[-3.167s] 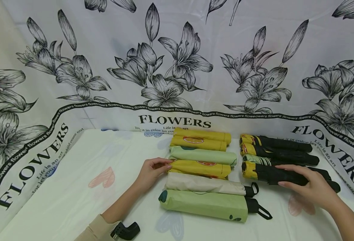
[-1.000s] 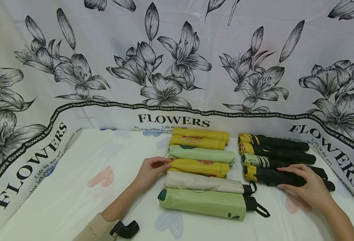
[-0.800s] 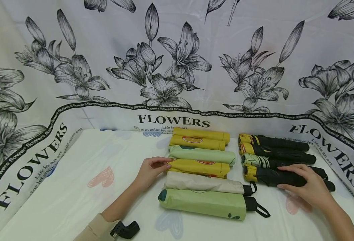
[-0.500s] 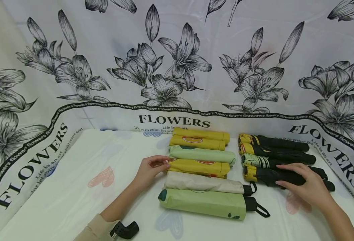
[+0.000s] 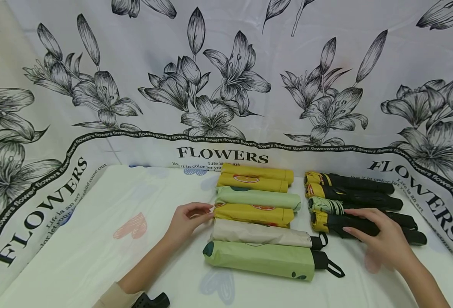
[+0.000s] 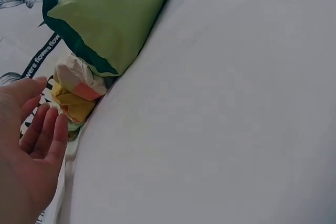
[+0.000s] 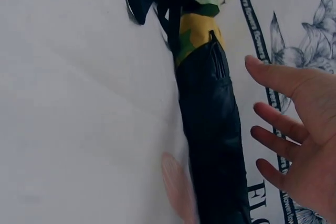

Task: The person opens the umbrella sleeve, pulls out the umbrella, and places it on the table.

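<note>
A: Any containers here, and anything in them?

B: No box or bin shows. 2 rows of folded umbrellas lie straight on the table cover [image 5: 95, 239]. The left row has 6, the right row 4.

A: What about the surface and the room?

B: The cover is white with faint hearts. Behind it hangs a white backdrop [image 5: 226, 85] with black lilies and the word FLOWERS.

A: Where is the left hand?

B: The left hand [image 5: 188, 218] sits at the left end of the yellow umbrella [image 5: 255, 212], 4th from the far end of the left row. Its fingers are loosely curved and grip nothing; the fingertips [image 6: 50, 124] are just beside the umbrella's end, and I cannot tell whether they touch.

A: And the right hand?

B: The right hand [image 5: 380, 239] is spread with straight fingers over the black umbrella [image 5: 359, 224], nearest in the right row. It holds nothing; the wrist view shows it just beside the fabric.

A: How does that one look?

B: Black outside, yellow lining at its left end.
</note>
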{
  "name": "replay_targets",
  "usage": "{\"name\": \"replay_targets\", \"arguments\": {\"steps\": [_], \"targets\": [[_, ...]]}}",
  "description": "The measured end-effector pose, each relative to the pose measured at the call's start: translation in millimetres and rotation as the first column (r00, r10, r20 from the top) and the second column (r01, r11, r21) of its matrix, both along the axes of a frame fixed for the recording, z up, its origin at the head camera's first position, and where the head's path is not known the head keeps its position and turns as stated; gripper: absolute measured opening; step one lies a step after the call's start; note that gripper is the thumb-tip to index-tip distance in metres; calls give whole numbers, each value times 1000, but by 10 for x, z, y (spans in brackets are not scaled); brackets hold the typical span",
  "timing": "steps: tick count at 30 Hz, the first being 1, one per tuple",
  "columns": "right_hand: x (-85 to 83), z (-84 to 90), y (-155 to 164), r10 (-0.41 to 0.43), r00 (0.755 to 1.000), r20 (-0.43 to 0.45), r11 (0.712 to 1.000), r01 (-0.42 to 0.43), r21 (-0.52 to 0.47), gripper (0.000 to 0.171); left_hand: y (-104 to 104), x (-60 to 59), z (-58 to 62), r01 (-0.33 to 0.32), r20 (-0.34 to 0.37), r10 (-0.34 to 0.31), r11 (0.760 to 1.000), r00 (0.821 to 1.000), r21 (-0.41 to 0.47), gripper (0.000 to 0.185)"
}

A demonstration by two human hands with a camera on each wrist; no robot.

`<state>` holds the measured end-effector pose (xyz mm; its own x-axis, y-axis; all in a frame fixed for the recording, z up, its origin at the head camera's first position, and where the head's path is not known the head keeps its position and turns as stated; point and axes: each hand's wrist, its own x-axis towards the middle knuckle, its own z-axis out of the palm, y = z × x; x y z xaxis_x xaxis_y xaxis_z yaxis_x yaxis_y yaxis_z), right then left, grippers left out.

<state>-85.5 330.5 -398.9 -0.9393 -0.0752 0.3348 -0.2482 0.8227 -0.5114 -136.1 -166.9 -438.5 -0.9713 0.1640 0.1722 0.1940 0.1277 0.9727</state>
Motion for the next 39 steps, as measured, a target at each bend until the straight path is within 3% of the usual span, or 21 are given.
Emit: {"name": "replay_targets", "arguments": {"steps": [6, 12, 22, 32, 39], "targets": [[30, -11, -215, 22, 998, -54, 1000, -21, 21, 46, -31, 107, -9, 52, -10, -52, 999, 999, -17, 25], [52, -29, -416, 51, 998, -29, 999, -50, 18, 45, 17, 167, -17, 106, 10, -107, 994, 994, 18, 25], [77, -120, -628, 146, 988, -48, 986, -150, -72, 42, 73, 181, -14, 111, 81, -116, 992, 990, 64, 33], [121, -151, -651, 177, 978, 115, 971, -154, -182, 37, 89, 191, -46, 141, 39, -144, 987, 989, 74, 34], [82, -193, -619, 253, 933, 256, 943, -180, -279, 38, 81, 195, -75, 142, 21, -143, 988, 990, 58, 30]]}}
